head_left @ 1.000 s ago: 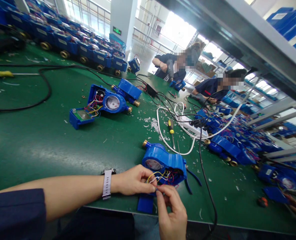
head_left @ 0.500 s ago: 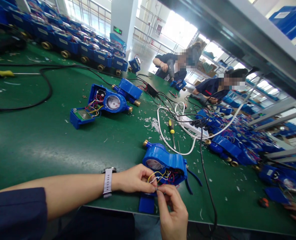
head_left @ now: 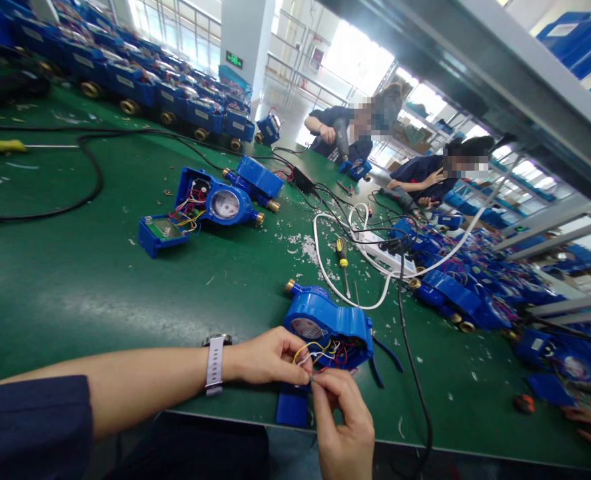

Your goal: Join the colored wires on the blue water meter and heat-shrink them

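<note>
A blue water meter with a brass end lies open near the green table's front edge, coloured wires spilling from it. My left hand, with a white watch at the wrist, pinches those wires from the left. My right hand comes up from below and pinches the same wire ends; the fingertips of both hands meet there. A blue cover piece lies under the hands at the table edge.
Another opened meter with a loose blue board lies mid-table. A yellow-handled screwdriver, a white cable, a black cable and a power strip lie to the right. Several meters are heaped right and rowed at the back. Two people work opposite.
My hands have stayed on the wires with only small finger shifts. A person at the far side has raised a hand toward their head.
</note>
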A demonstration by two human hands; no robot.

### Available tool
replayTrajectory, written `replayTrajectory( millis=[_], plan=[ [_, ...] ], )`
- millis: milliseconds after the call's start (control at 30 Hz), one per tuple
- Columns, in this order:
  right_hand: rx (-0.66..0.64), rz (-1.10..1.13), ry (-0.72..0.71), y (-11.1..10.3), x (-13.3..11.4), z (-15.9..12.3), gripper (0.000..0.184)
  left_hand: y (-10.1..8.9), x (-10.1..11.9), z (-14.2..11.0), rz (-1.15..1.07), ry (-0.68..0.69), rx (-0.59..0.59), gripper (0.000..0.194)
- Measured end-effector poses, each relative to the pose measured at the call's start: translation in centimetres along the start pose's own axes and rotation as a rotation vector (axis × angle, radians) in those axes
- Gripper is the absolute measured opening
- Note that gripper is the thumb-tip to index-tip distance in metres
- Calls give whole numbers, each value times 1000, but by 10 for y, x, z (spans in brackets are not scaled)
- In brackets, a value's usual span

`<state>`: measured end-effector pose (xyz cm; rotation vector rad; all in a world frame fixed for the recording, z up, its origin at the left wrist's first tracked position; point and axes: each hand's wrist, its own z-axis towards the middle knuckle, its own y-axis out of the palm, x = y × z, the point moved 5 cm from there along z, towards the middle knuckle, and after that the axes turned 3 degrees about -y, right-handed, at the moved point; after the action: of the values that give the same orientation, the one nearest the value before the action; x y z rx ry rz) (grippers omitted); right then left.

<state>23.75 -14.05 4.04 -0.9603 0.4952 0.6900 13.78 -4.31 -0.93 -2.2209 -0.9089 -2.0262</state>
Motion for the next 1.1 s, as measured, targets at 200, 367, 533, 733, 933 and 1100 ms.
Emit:
replayTrajectory(
  millis=[200, 367, 533, 733, 933, 1100],
  plan=[
    [24, -15, -59, 0, -3, 2, 14, 0, 0, 0, 5, -8, 3, 29],
    [23, -7, -36, 2, -3, 2, 13, 0, 0, 0, 17, -8, 6, 26],
    [21, 15, 43, 4, -3, 2, 13, 0, 1, 0, 20, -13, 17, 20],
    [6, 62, 132, 6, 2, 1, 16, 0, 1, 0, 8, -22, 21, 22],
    [17, 71, 195, 2, 11, -3, 17, -2, -5, 3, -80, -38, 30, 37],
    [-10, 2, 155, -2, 11, -2, 9, -3, -10, 4, -99, -55, 32, 44]
  ],
)
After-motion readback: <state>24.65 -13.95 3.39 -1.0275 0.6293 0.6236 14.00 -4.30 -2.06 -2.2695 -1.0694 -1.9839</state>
